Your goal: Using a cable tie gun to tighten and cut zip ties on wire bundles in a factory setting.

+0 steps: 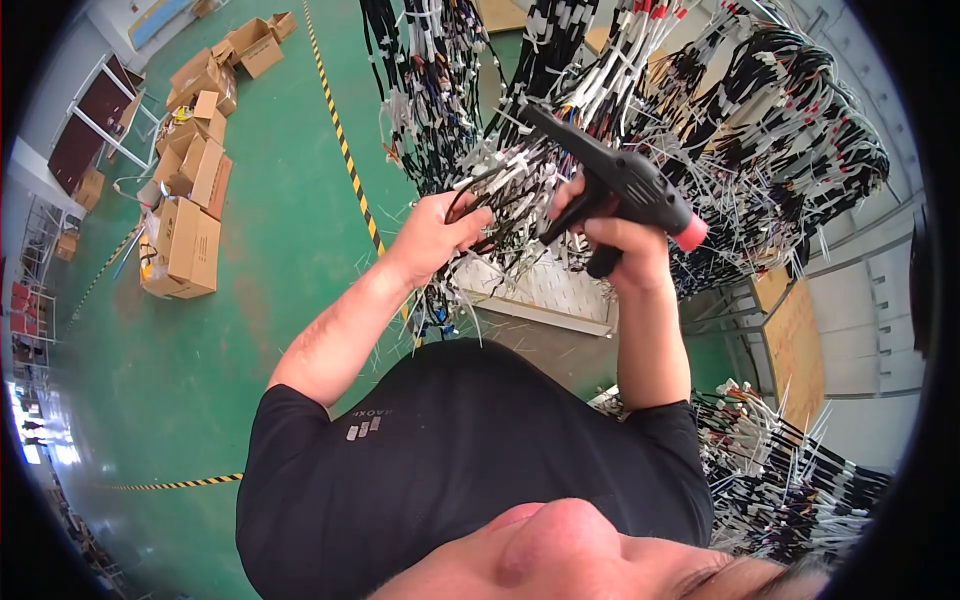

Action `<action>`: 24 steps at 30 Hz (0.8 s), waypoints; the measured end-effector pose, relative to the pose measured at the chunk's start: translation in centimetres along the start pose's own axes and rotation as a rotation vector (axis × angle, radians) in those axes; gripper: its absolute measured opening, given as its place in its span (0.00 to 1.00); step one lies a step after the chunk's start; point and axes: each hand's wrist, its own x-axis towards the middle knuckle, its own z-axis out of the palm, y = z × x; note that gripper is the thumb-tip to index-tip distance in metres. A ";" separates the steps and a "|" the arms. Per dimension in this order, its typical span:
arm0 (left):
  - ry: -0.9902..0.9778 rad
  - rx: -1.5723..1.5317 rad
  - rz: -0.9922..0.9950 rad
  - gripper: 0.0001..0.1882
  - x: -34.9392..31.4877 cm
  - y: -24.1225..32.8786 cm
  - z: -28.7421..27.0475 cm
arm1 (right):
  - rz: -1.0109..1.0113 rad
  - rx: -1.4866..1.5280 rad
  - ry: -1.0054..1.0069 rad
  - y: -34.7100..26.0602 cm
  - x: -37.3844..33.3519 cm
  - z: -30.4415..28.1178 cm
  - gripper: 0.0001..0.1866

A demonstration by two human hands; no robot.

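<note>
My right hand (640,252) is wrapped around the grip and trigger of a black cable tie gun (640,185) with a red knob at its rear end. The gun's narrow nose points up and left, over a hanging bundle of black and white wire harnesses (525,180). To the left, my left hand (430,240) pinches a black cable (482,184) at the bundle's near side. Loose cable tie tails stick out around the bundle. Whether the nose touches a tie or a cable, I cannot tell.
Thick wire harnesses (790,130) hang at the right, and more (790,470) lie at the lower right. Below the bundle is a white perforated board (550,295). Open cardboard boxes (190,240) line the green floor (290,210) at the left, beyond yellow-black tape (345,140).
</note>
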 end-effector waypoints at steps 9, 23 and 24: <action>-0.151 -0.263 -0.153 0.10 0.8 0.3 -1.3 | -0.213 -0.411 0.129 -3.3 -4.7 -5.9 0.29; -0.144 -0.183 -0.133 0.11 0.6 -0.5 -0.5 | -0.270 -0.918 0.156 -5.4 -5.2 -7.3 0.30; -0.146 -0.186 -0.128 0.10 0.4 -0.3 -0.5 | -0.140 -0.806 0.062 -5.8 -4.7 -8.8 0.30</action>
